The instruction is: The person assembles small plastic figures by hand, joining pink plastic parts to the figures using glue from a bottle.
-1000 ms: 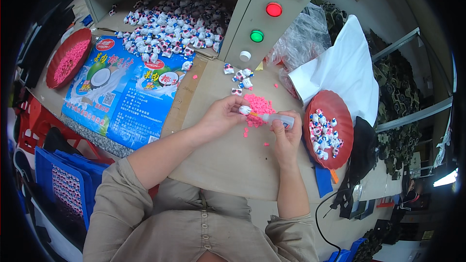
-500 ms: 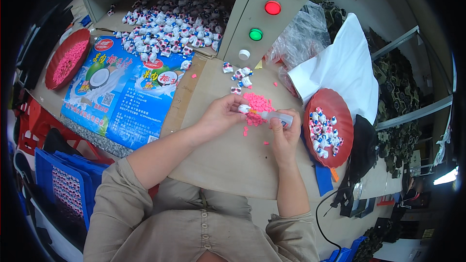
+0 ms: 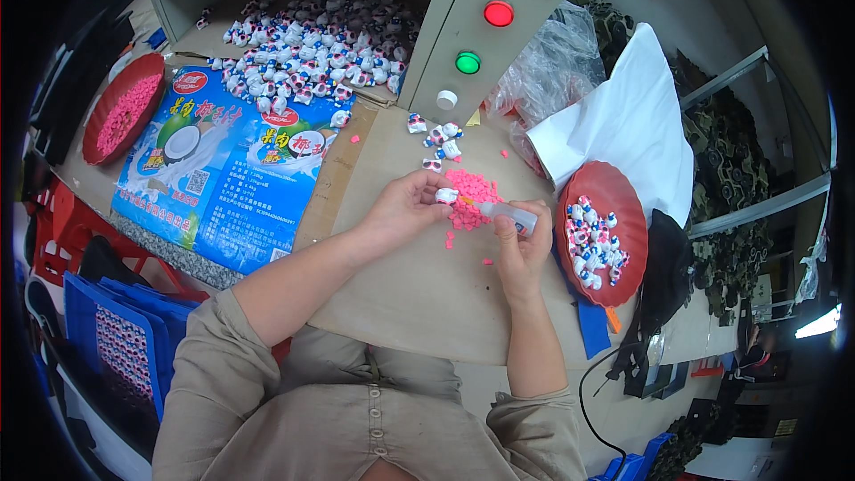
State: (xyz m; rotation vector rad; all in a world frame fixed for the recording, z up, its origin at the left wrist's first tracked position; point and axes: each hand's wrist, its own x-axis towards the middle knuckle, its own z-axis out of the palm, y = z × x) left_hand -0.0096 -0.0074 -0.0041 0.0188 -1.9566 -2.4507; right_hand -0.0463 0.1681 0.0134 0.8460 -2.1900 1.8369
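Observation:
Between the thumb and fingers of my left hand [image 3: 410, 206] is a small white figurine [image 3: 446, 196]. My right hand [image 3: 524, 248] grips a translucent glue bottle [image 3: 511, 216], its thin nozzle pointing left toward the figurine. Whether the nozzle tip touches it, I cannot tell. Under and beyond them, a heap of small pink pieces [image 3: 472, 185] lies on the brown work surface [image 3: 392, 303]. Several white, blue and pink figurines [image 3: 443, 134] lie just past the heap. To the right, a red scalloped dish [image 3: 631, 214] holds more figurines.
A large pile of figurines [image 3: 303, 53] spills from a grey machine [image 3: 463, 27] with red and green buttons onto a blue printed cardboard sheet [image 3: 223, 187]. At the left stands a red dish [image 3: 155, 93] of pink pieces. White sheeting [image 3: 623, 116] and clear plastic [image 3: 561, 62] lie at the back right.
The bottle's nozzle has drawn slightly away from the figurine, to the right. My left fingers have shifted a little on the figurine.

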